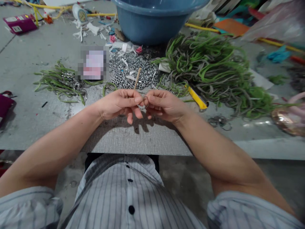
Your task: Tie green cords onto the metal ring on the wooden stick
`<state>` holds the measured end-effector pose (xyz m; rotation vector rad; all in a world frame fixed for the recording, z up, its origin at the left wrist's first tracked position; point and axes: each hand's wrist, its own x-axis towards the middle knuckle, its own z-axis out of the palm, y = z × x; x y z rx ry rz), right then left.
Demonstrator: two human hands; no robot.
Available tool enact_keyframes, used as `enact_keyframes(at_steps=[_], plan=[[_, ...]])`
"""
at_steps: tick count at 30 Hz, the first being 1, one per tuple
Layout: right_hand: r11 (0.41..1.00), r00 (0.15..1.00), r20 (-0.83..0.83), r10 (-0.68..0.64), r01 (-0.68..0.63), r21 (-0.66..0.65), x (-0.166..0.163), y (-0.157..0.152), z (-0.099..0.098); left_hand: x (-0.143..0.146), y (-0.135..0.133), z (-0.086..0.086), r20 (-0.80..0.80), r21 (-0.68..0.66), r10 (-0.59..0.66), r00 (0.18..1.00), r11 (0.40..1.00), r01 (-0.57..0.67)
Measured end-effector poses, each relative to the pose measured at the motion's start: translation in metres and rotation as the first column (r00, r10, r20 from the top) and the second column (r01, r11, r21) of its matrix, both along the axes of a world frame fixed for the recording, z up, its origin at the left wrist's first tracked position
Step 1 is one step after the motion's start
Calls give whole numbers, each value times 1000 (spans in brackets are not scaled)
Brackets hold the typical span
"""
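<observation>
My left hand [126,102] and my right hand [160,103] meet above the front of the table. Between their fingertips is a small thin metal ring [143,107], pinched from both sides. Part of it is hidden by the fingers. Just behind the hands lies a spread of small shiny metal pieces [128,83], with a thin wooden stick [137,78] standing out over them. A yellow-and-black box cutter [197,98] rests to the right of my right hand. Several dark rings [220,122] lie farther right.
A large heap of green and grey cords [207,66] covers the right side. A smaller bundle of cords [60,81] lies left, beside a blurred phone-like rectangle [94,65]. The blue basin [152,27] stands behind. A purple box [20,24] sits far left.
</observation>
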<state>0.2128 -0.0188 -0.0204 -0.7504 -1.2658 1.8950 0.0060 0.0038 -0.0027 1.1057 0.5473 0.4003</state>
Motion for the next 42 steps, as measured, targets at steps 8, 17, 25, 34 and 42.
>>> enact_keyframes(at_steps=[8,17,25,34,42], plan=[[994,995,103,0,-12,110,1,1,-3,0,0,2,-149,187,40,988,982,-12],[796,761,574,-303,-130,591,0,8,-9,5,-5,13,-602,797,500,622,431,424],[583,611,642,-463,-335,740,-1,12,-18,7,-7,5,-618,778,466,633,477,409],[558,520,694,-498,-421,715,0,10,-14,10,-6,-7,-601,794,454,658,433,426],[536,465,694,-549,-442,720,1,9,-14,14,-6,-10,-618,786,453,643,379,489]])
